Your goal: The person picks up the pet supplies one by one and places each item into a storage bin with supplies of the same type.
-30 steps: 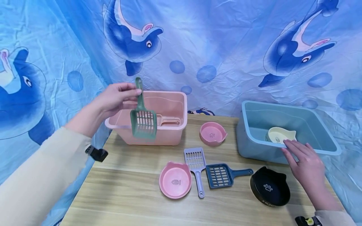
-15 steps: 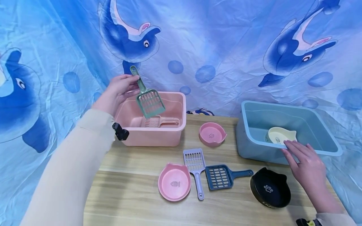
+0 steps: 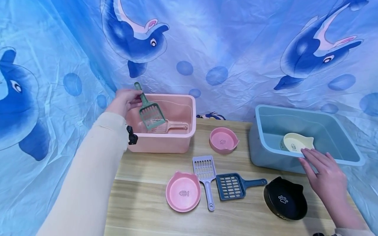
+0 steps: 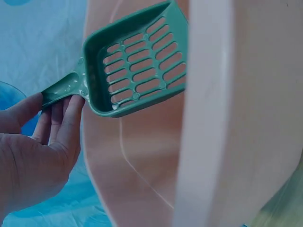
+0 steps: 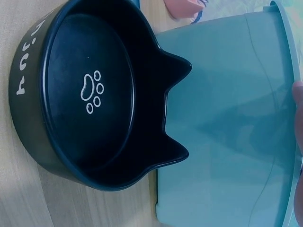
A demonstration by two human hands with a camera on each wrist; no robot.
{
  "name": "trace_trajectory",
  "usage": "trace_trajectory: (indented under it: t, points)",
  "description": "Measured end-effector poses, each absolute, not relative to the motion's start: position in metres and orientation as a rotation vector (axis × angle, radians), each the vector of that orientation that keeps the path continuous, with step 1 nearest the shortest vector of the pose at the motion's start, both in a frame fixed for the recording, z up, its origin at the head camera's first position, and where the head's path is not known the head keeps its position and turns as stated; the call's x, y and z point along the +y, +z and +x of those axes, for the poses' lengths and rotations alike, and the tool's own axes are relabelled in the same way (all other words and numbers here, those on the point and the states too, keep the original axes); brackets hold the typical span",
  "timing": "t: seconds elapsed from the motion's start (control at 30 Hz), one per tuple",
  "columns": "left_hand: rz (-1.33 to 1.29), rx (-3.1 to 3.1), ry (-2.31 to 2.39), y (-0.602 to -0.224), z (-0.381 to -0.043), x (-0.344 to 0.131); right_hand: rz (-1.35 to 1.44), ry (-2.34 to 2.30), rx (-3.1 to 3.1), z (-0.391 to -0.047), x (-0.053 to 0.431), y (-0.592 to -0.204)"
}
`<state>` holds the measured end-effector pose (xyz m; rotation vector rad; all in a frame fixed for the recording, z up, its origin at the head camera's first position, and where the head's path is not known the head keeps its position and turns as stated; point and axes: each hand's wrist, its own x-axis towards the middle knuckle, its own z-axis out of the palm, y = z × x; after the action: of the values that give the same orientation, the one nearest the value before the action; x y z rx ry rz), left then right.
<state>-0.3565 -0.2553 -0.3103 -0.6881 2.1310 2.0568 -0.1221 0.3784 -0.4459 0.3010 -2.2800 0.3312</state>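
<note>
My left hand (image 3: 125, 100) pinches a green cat litter scoop (image 3: 156, 124) by its handle, thumb on one side and fingers on the other in the left wrist view. The scoop tilts blade-down within the opening of a pink litter box (image 3: 159, 144). On that box's floor lies a pink scoop (image 3: 178, 126), partly overlapped by the green blade in the head view. My right hand (image 3: 327, 173) rests its extended fingers on the front rim of a blue litter box (image 3: 274, 160). Inside the blue box is a cream cat-eared bowl (image 3: 298, 141).
On the wooden table are a pink bowl (image 3: 222, 141) between the boxes, a pink fish-print bowl (image 3: 183, 193), a lavender scoop (image 3: 209, 193) and a dark blue scoop (image 3: 255, 183). A black cat-eared bowl (image 5: 109, 142) stands before the blue box. Dolphin-print cloth (image 3: 233, 42) hangs behind.
My left hand has lifted the green scoop from in front of the pink box, carried it back over the rim, then lowered it into the opening. The right hand stays at the blue rim.
</note>
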Motion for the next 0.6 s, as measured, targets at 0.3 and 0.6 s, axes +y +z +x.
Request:
trace_trajectory:
  t: [0.3,0.6]
  points:
    - [-0.765,2.089,1.974,-0.325,-0.36,-0.262,0.306,0.345,-2.264,-0.123,0.378,-0.445]
    - [-0.635,2.081,1.792,-0.335,-0.362,-0.27,0.3,0.341,-2.284,-0.123,0.378,-0.445]
